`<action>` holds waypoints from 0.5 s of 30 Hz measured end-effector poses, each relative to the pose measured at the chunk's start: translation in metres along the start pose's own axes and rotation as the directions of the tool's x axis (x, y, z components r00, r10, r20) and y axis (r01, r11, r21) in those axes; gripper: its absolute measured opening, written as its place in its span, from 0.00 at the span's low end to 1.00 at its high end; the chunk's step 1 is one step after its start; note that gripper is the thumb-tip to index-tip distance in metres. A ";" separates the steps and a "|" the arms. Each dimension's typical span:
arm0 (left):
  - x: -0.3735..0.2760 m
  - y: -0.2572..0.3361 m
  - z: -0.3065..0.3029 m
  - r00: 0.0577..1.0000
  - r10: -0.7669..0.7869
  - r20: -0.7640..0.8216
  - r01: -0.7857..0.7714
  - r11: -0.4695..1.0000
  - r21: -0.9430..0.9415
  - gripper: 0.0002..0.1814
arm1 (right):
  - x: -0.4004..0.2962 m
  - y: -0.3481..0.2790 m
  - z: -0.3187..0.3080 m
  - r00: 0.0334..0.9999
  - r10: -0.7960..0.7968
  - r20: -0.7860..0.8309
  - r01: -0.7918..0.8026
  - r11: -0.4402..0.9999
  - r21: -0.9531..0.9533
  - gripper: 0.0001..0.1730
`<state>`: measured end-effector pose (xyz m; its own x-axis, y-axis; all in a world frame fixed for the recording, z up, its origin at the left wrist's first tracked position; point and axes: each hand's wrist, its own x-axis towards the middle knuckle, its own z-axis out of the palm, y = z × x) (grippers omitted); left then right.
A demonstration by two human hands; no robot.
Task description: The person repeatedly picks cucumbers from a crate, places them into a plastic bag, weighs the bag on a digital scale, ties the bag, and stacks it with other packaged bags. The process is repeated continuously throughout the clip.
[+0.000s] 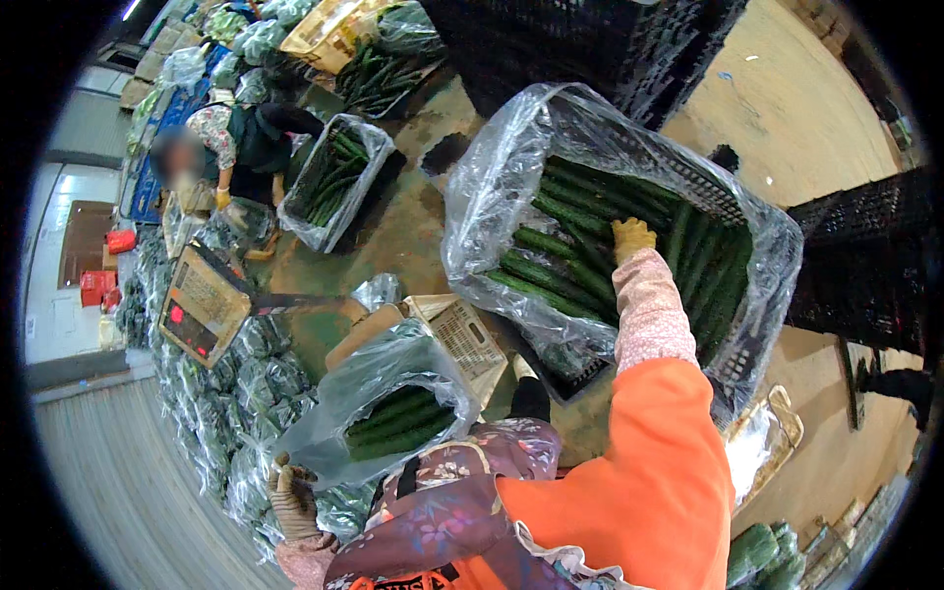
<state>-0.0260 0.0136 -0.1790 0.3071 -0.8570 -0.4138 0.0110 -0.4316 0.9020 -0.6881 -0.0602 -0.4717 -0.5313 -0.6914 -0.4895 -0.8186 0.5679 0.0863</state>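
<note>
My right hand [633,237], in a yellow glove, reaches down among the cucumbers [564,210] in a large black crate lined with clear plastic [490,158]; the arm hides part of them, and whether the fingers grip one cannot be told. My left hand [293,498], in a striped grey-brown glove, is at the lower left, at the edge of a clear plastic bag [332,409]. Several cucumbers [402,422] lie inside that bag, in front of my body. Whether the left fingers pinch the plastic is unclear.
A co-worker [254,144] bends beside a smaller lined crate of cucumbers [335,181] at the upper left. Bagged produce [243,398] is piled along the left. Stacked black crates [859,258] stand at the right. A cardboard box [206,302] and a beige plastic crate [464,339] are nearby.
</note>
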 end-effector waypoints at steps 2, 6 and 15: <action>-0.006 0.000 0.005 0.999 0.047 -0.022 -0.046 0.998 0.032 0.20 | 0.008 -0.005 0.008 0.998 -0.018 -0.062 0.015 0.999 -0.047 0.20; 0.000 0.000 0.007 0.999 0.013 -0.033 -0.014 0.999 -0.042 0.19 | 0.000 -0.002 0.008 0.987 0.004 -0.158 -0.007 1.000 -0.023 0.24; 0.010 -0.013 0.018 1.000 -0.009 0.014 0.011 0.992 -0.125 0.15 | -0.128 0.070 -0.060 0.927 -0.272 0.259 -0.254 0.055 0.966 0.24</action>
<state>-0.0402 0.0058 -0.1974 0.2932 -0.8572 -0.4234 0.1326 -0.4022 0.9059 -0.6900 0.0413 -0.3511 -0.2133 -0.6793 -0.7022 0.3011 0.6380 -0.7087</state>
